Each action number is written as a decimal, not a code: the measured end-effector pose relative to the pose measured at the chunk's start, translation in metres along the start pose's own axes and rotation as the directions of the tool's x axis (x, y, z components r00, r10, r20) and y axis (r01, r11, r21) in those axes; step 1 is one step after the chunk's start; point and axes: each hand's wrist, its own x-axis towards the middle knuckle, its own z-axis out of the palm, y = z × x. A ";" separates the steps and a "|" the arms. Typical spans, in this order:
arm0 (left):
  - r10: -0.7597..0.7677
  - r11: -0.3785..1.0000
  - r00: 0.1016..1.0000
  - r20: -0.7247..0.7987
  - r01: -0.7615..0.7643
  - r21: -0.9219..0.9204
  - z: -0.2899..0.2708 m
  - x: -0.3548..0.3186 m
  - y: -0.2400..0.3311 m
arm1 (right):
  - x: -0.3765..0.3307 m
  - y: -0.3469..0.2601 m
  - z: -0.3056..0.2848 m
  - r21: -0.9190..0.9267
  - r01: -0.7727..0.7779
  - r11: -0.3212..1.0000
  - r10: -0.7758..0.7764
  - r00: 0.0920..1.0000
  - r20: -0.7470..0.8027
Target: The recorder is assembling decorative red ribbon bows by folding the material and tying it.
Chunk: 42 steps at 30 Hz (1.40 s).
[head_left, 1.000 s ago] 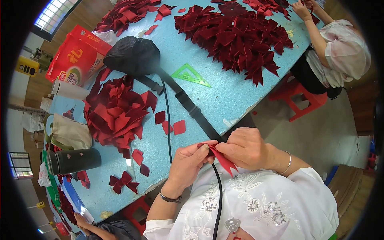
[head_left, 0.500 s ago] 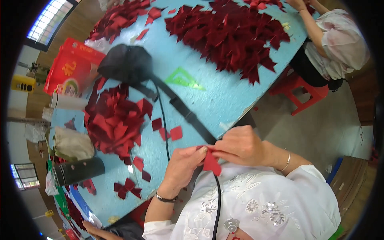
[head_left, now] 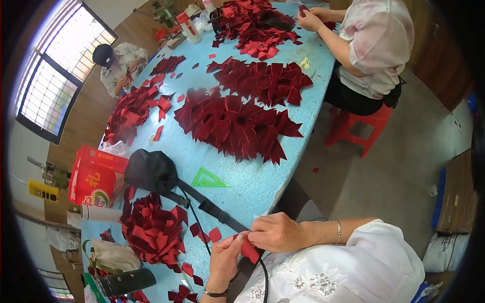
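Note:
Close to my body, over the table's near edge, both hands meet at a small red fabric piece (head_left: 249, 251). My left hand (head_left: 225, 256) pinches its upper edge between thumb and fingers. Curled against the same edge, the fingers of my right hand (head_left: 279, 233) also grip the piece, whose lower part hangs free. Loose red fabric squares (head_left: 215, 234) lie on the blue table just beyond my left hand. A heap of red fabric pieces (head_left: 154, 227) sits to the left of them.
A black bag (head_left: 151, 170) with its strap, a green set square (head_left: 209, 178), a red gift bag (head_left: 98, 174) and a dark bottle (head_left: 126, 282) are on the table. Piles of dark red bow-like pieces (head_left: 237, 123) lie farther off. Two people work at the far sides, one near a red stool (head_left: 359, 132).
My view has tilted up, showing more of the far table and another person; things sit lower in the picture. Both hands still hold the red fabric piece.

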 end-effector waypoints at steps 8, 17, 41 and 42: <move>0.070 0.978 0.997 0.034 -0.076 0.194 0.049 0.007 0.009 | -0.021 0.018 -0.030 0.193 -0.145 0.970 0.164 0.983 -0.087; 0.033 0.965 0.999 0.019 -0.037 0.259 0.101 0.025 -0.002 | -0.054 0.045 -0.057 0.221 -0.155 0.963 0.199 0.961 -0.194; -0.104 0.979 0.994 -0.028 0.107 0.174 0.150 0.075 0.000 | -0.075 0.082 -0.081 0.271 -0.126 0.954 0.213 0.922 -0.323; -0.111 0.978 0.993 -0.038 0.115 0.173 0.145 0.077 0.001 | -0.073 0.082 -0.079 0.294 -0.145 0.945 0.233 0.927 -0.293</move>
